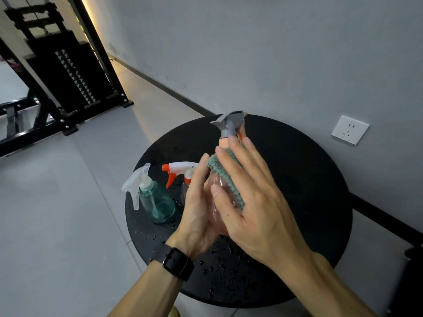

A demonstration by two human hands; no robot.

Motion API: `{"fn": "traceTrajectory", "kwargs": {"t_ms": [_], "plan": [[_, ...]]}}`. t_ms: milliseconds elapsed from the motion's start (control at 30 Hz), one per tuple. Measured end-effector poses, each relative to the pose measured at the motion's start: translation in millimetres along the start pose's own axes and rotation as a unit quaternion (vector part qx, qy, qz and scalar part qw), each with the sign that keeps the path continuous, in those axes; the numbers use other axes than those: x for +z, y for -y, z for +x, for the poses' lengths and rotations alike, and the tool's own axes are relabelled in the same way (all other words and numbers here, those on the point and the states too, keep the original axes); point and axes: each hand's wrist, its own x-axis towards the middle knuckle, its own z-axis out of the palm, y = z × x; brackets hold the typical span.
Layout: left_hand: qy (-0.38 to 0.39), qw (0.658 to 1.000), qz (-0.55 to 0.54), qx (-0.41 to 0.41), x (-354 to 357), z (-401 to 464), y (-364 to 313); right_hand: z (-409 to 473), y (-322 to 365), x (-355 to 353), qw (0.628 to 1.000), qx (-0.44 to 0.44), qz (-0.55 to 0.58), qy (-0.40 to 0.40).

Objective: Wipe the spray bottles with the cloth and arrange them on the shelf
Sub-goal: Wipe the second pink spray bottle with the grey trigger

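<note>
A clear pinkish spray bottle [220,191] with a grey trigger head is held above the round black table [309,179]. My left hand [199,209] grips its body from the left. My right hand [247,197] presses a green cloth [219,167] against the bottle's right side, fingers fairly straight over the cloth. On the table to the left stands a teal spray bottle [158,202] with a translucent white trigger. Behind it a clear bottle with a white and orange trigger [180,169] is partly hidden by my left hand.
Water drops speckle the table's front part. The table stands against a grey wall with a white socket [350,129]. A black metal frame [75,85] stands on the grey tiled floor at the back left. A dark object [412,282] is at the right edge.
</note>
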Motion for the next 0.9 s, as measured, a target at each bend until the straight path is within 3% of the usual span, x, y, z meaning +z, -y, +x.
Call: {"fn": "traceTrajectory", "kwargs": {"t_ms": [267,467,700,900], "plan": [[0.014,0.998,-0.060,0.002,-3,4,-4,-6,4,4,0.999,-0.002,0.029,-0.027],[-0.016,0.999,-0.008,-0.029,-3,4,3,1,1,-5,1.000,-0.006,0.008,-0.015],[0.024,0.999,0.030,-0.020,0,-2,6,8,-9,-14,0.999,0.036,0.038,0.004],[0.018,1.000,-0.006,0.018,0,4,4,4,-7,-7,0.999,0.017,0.048,0.002]]}}
